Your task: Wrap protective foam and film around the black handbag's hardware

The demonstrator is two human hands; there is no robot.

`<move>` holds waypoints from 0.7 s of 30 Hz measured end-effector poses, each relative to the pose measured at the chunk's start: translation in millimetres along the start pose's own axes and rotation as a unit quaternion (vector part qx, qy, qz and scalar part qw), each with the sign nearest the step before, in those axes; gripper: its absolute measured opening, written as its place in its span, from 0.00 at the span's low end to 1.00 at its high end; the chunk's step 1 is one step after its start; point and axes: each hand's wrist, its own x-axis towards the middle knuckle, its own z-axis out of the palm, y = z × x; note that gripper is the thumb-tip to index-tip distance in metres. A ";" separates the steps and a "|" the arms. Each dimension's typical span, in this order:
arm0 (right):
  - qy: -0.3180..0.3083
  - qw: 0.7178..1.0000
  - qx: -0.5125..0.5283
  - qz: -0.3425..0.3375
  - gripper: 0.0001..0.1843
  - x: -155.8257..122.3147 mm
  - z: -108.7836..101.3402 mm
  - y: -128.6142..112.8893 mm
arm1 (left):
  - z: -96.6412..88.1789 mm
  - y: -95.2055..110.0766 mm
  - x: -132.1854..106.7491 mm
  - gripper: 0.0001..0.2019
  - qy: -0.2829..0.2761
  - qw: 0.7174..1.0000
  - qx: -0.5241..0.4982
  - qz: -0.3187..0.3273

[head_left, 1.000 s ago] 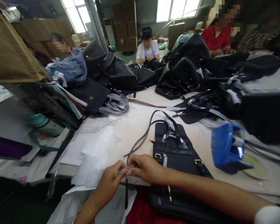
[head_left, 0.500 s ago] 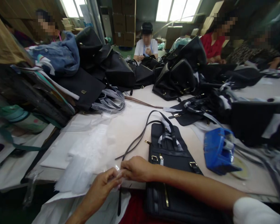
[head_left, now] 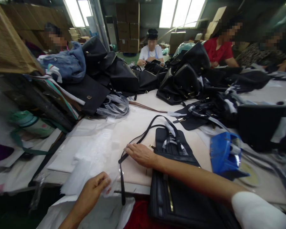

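Currently, on the head view, I take the black bag [head_left: 173,190] as my landmark: it lies flat at the near edge of the table [head_left: 138,124], shut, gold fittings showing. On its far end rest its handles [head_left: 173,143], wrapped in white paper. Whatever is inside the bag is hidden from me. A thin dark strap [head_left: 121,181] loops out from the bag's far end, runs down just left of it and hangs over the table edge. The right hand [head_left: 140,154] lies palm down just left of the bag's far corner, fingers spread loose on the strap and not closed round it. The left hand [head_left: 91,192], well left of the bag and nearer me, is curled, with its fingertips pinching the near edge of a translucent wrapping sheet [head_left: 95,159]; the sheet spreads over the table to the left of the strap. Right of the bag stands a blue bin [head_left: 222,156], open side toward me, holding pale, silvery items too blurred to name. Beyond the bag, far across the table, sits a heap of black bags [head_left: 181,82], and other people are seated behind it.
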 end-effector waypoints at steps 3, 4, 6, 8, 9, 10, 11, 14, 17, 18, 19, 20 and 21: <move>0.000 0.997 0.006 -0.074 0.23 12.0 1.3 2.7 | 0.1 6.4 1.0 0.17 0.018 1.000 -0.018 0.000; -0.018 0.995 0.007 -0.098 0.20 16.5 3.0 3.9 | -0.6 7.8 1.0 0.16 0.025 0.999 -0.026 0.002; -0.053 0.992 0.006 -0.118 0.11 24.7 6.1 6.2 | -3.0 8.7 -0.4 0.16 0.036 0.999 -0.039 0.006; -0.057 0.993 0.003 -0.099 0.09 30.0 5.6 8.7 | -6.7 6.9 -3.0 0.16 0.044 0.998 -0.052 0.008; -0.046 0.996 0.001 -0.082 0.08 31.1 3.3 10.1 | -8.9 5.2 -4.3 0.16 0.048 0.997 -0.060 0.007; -0.030 0.998 0.000 -0.062 0.08 31.1 -0.2 11.5 | -11.3 3.2 -5.4 0.16 0.057 0.996 -0.068 0.007; -0.017 0.999 -0.001 -0.047 0.07 30.2 -4.6 12.9 | -13.7 1.1 -6.0 0.16 0.071 0.995 -0.076 0.010; -0.018 1.000 0.018 -0.019 0.08 22.4 -19.0 18.0 | -19.8 -2.7 -5.0 0.14 0.120 0.987 -0.107 0.025; -0.054 0.996 0.064 0.022 0.11 11.0 -27.7 23.6 | -21.8 0.1 -1.8 0.14 0.136 0.979 -0.144 0.040; -0.060 0.995 0.075 0.035 0.13 7.3 -28.9 25.3 | -21.4 2.4 -1.2 0.14 0.132 0.977 -0.165 0.042; -0.065 0.994 0.079 0.043 0.16 4.0 -29.4 26.7 | -20.6 5.1 -1.0 0.14 0.126 0.973 -0.191 0.042; -0.069 0.993 0.078 0.050 0.18 1.1 -29.4 27.7 | -19.6 7.7 -1.3 0.14 0.116 0.967 -0.223 0.039; -0.074 0.993 0.072 0.058 0.18 -1.3 -29.1 28.3 | -18.6 10.2 -2.0 0.14 0.104 0.960 -0.258 0.032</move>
